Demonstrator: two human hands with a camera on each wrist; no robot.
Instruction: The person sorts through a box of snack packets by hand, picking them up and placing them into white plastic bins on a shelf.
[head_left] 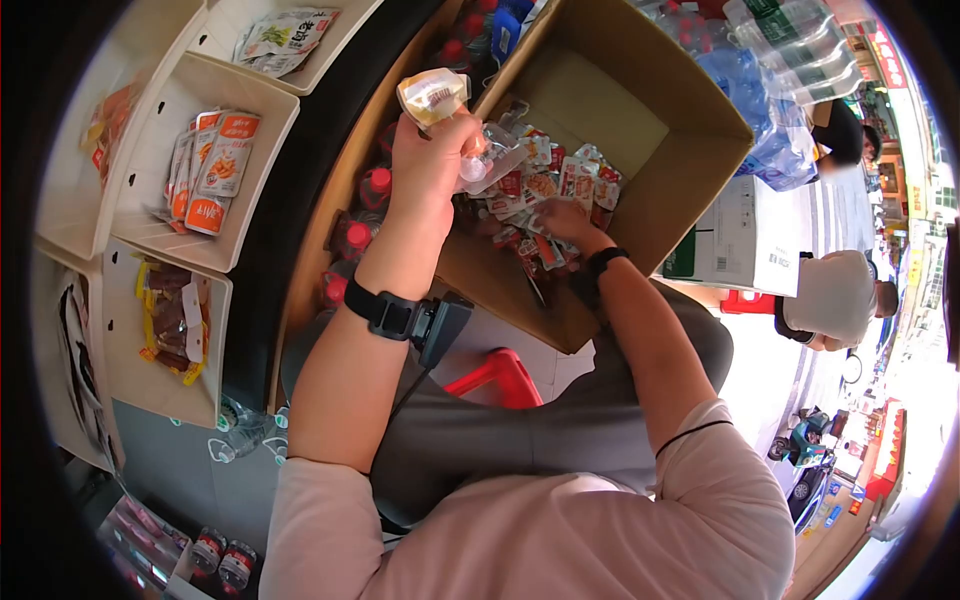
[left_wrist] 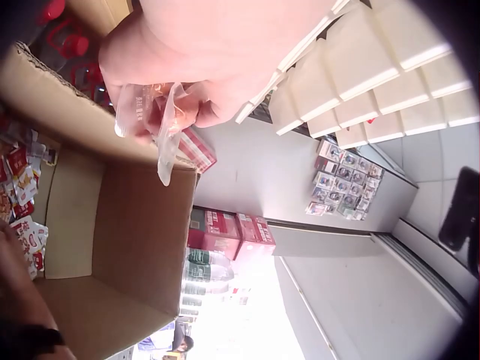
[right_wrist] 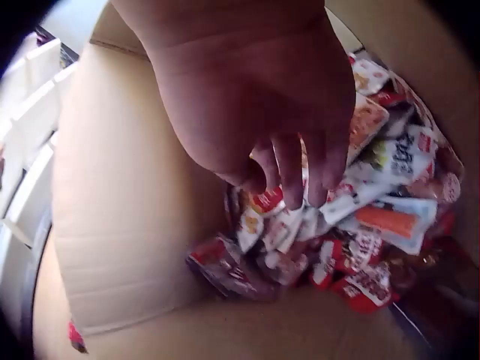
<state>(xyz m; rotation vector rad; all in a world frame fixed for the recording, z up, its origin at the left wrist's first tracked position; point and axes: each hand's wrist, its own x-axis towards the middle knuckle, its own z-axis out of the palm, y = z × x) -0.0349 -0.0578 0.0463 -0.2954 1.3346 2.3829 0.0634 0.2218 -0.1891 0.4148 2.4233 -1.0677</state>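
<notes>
My left hand (head_left: 432, 165), raised over the near left rim of a cardboard box (head_left: 690, 150), grips small plastic snack packets. One is a pale yellow packet (head_left: 436, 95) with printing, sticking out past the fingers; clear wrapping (head_left: 500, 160) shows on the other side. The left wrist view has clear wrapping (left_wrist: 169, 142) hanging from the curled fingers. Down inside the box, my right hand (right_wrist: 255, 97) reaches into a heap of mixed snack packets (right_wrist: 375, 225), red, white and orange. Its loosely bent fingers point downward, fingertips right at the packets.
Cream bins on the left hold orange packets (head_left: 225, 155), green-and-white packets (head_left: 285, 40) and brown snacks in yellow wrapping (head_left: 175, 320). Red-capped bottles (head_left: 357, 235) stand beside the box. Bottled water (head_left: 770, 120) and a white carton (head_left: 735, 240) lie beyond it. A red stool (head_left: 505, 375) is below.
</notes>
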